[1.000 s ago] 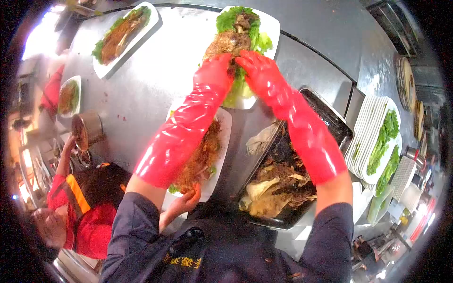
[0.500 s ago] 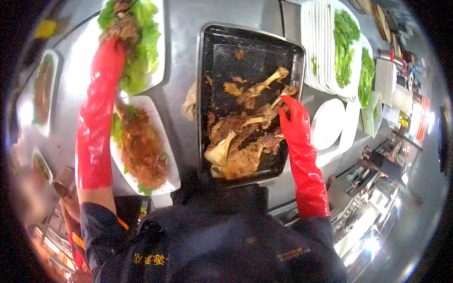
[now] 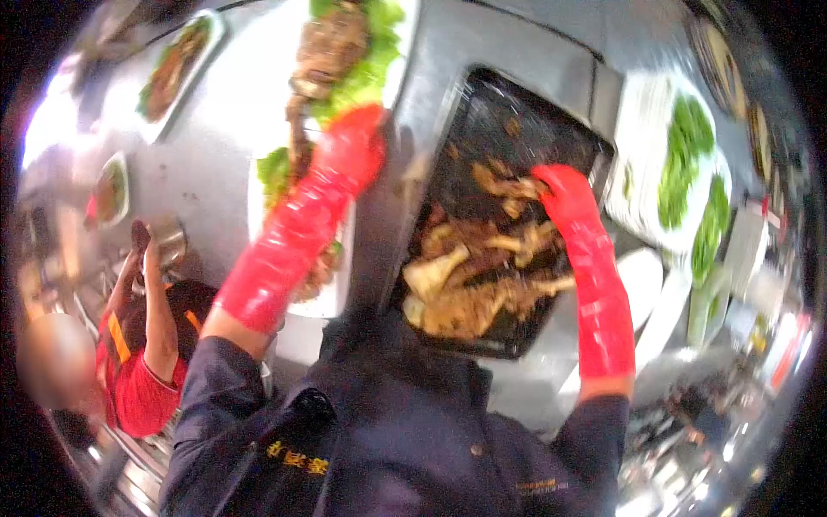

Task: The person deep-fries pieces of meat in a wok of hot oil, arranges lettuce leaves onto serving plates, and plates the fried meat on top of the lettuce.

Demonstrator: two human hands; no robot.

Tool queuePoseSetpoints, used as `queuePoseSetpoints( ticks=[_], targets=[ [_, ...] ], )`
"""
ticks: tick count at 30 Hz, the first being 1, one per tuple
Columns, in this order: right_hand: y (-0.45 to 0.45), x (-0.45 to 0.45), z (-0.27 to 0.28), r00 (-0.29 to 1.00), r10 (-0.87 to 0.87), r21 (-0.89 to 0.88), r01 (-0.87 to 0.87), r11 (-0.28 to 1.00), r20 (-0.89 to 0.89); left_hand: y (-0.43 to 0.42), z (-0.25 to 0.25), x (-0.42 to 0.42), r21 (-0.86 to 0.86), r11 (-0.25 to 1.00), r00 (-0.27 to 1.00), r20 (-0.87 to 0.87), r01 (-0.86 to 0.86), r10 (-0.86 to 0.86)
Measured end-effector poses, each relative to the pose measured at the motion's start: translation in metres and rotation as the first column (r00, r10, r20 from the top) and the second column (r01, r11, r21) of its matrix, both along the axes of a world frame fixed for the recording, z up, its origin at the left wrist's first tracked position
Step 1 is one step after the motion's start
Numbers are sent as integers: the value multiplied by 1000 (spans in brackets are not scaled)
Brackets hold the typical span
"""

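Observation:
Long red gloves cover both of my hands. My left hand (image 3: 353, 142) is over the lower edge of a white plate (image 3: 407, 43), beside green lettuce (image 3: 362, 90) and a browned piece of meat (image 3: 330, 47); its fingers are blurred together. Over the black tray (image 3: 491, 99), my right hand (image 3: 564, 185) pinches a meat piece (image 3: 508, 183) between its fingertips. More meat and bones (image 3: 461, 302) lie in the tray's lower part. Partly behind my left forearm, another white plate (image 3: 334, 293) holds meat and lettuce.
Stacked white plates (image 3: 636, 155) with lettuce (image 3: 687, 159) stand right of the tray. Two smaller plated dishes (image 3: 175, 73) (image 3: 110, 189) are on the left. A co-worker in red (image 3: 146, 392) is at the lower left, near a metal pot (image 3: 172, 241).
My right hand went from the plate to the tray and now grips meat there. My left hand has come off the plated meat toward the plate's lower edge. The view has shifted.

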State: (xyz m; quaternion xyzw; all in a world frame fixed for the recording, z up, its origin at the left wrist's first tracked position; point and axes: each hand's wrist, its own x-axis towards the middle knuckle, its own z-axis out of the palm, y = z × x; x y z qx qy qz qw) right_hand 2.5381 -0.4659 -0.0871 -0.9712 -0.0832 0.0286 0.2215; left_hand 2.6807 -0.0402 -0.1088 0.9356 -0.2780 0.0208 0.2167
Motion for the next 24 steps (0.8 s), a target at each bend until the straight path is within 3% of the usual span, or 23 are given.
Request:
queuePoseSetpoints(
  ticks=[1, 3, 6, 9, 10, 12, 13, 15, 17, 18, 19, 21, 23, 24],
  targets=[
    [6, 4, 28, 998, -49, 14, 50, 999, -27, -9, 15, -16, 51, 998, 998, -49, -38, 40],
    [4, 12, 42, 970, -203, 336, 236, 912, -131, -13, 3, -24, 181, 979, 981, 183, -96, 62],
    [41, 80, 69, 876, -327, 539, 477, 694, -355, -15, 6, -6, 218, 960, 980, 133, -176, 149],
    [106, 193, 77, 846, -179, 592, 487, 642, -502, -15, -4, 14, 309, 931, 981, 61, -192, 182],
    [127, 232, 66, 815, -5, 717, 512, 473, -579, -18, -12, 15, 341, 916, 972, 173, -212, 160],
    [185, 275, 60, 783, -208, 688, 616, 384, -586, -17, -27, 15, 347, 905, 951, 269, -245, 154],
    [205, 295, 46, 690, -369, 605, 724, 331, -623, -17, -33, 17, 363, 894, 926, 356, -262, 126],
    [221, 303, 30, 674, -455, 615, 731, 295, -582, -11, -30, 33, 349, 907, 937, 330, -234, 115],
    [209, 288, -4, 790, -319, 771, 599, 218, -524, -4, 0, 64, 449, 880, 948, -182, -156, 261],
    [230, 247, 36, 846, -280, 860, 497, 111, -453, 11, -18, 77, 429, 874, 970, 27, -228, 240],
    [214, 216, 25, 860, -318, 836, 483, 259, -398, 27, -33, 99, 437, 856, 960, 99, -278, 262],
    [198, 150, 29, 919, -332, 794, 359, 491, -210, 48, 28, 125, 620, 743, 921, -82, -252, 380],
    [178, 70, 62, 900, -396, 752, 386, 533, -181, 60, 37, 146, 668, 668, 866, -68, -329, 495],
    [141, 36, 45, 898, -393, 697, 409, 589, -195, 59, 40, 155, 682, 641, 827, -94, -352, 554]
  ],
)
